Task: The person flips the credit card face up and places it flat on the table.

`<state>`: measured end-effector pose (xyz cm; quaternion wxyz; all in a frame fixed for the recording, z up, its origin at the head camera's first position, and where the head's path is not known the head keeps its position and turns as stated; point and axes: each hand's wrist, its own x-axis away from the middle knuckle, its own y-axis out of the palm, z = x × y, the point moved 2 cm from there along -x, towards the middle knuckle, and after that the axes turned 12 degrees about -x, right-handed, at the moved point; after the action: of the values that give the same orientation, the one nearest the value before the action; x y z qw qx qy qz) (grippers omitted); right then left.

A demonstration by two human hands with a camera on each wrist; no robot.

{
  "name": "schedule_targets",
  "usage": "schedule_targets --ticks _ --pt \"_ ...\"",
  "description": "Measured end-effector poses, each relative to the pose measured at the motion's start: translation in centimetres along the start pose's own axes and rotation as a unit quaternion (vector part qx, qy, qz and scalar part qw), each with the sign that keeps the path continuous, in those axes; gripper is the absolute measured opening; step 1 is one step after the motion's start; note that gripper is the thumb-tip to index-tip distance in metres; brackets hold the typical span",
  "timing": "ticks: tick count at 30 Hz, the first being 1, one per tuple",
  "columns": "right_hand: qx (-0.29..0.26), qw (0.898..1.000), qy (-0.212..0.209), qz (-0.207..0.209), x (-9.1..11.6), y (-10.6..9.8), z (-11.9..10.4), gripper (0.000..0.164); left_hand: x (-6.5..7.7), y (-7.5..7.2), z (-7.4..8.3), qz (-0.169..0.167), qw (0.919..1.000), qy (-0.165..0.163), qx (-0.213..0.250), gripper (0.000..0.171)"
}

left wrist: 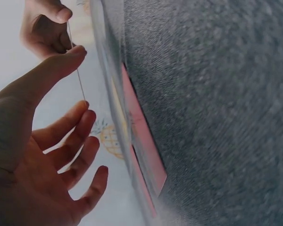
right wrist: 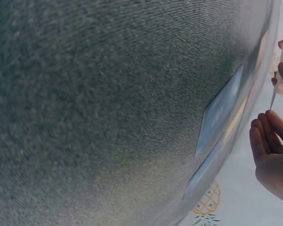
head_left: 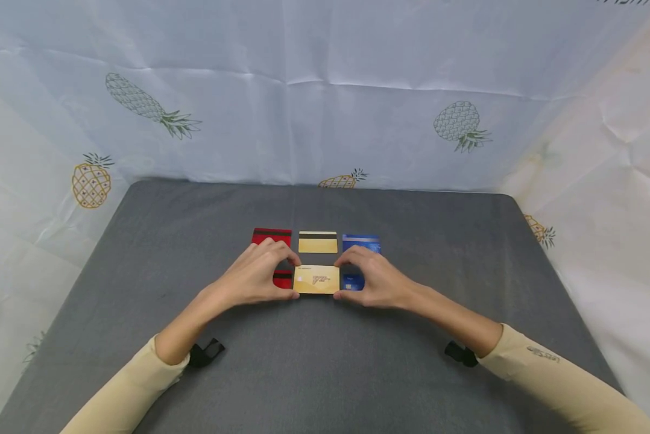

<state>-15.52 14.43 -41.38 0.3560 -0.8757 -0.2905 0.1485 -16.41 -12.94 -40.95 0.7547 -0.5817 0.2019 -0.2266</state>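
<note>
A gold bank card [head_left: 316, 279] is held up off the table between both hands, its chip side facing the head camera. My left hand [head_left: 257, 272] pinches its left edge at the corners with thumb and forefinger. On the other side, my right hand [head_left: 378, 278] pinches the right corners the same way. Seen edge-on in the left wrist view, the card [left wrist: 80, 82] is a thin line. Behind it lie two red cards, the far one [head_left: 272, 233] partly covered by the left hand. A second gold card [head_left: 318, 242] and two blue cards, one nearer [head_left: 353, 282], lie there too.
The cards lie on a grey cloth-covered table [head_left: 314, 361] with rounded far corners. A white curtain printed with pineapples [head_left: 135, 96] hangs behind and at both sides. Black straps [head_left: 207, 353] show at the wrists.
</note>
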Motion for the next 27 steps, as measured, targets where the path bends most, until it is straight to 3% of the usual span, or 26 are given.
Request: schedule_targets --ticks 11,27 --pt "0.024 0.999 0.023 -0.021 -0.5 0.7 0.6 0.052 -0.5 0.8 0.1 -0.022 0.9992 0.007 -0.033 0.052" --pt "0.051 0.998 0.026 -0.026 -0.9 1.2 0.8 0.050 -0.6 1.5 0.0 -0.032 0.9990 0.013 -0.028 0.051"
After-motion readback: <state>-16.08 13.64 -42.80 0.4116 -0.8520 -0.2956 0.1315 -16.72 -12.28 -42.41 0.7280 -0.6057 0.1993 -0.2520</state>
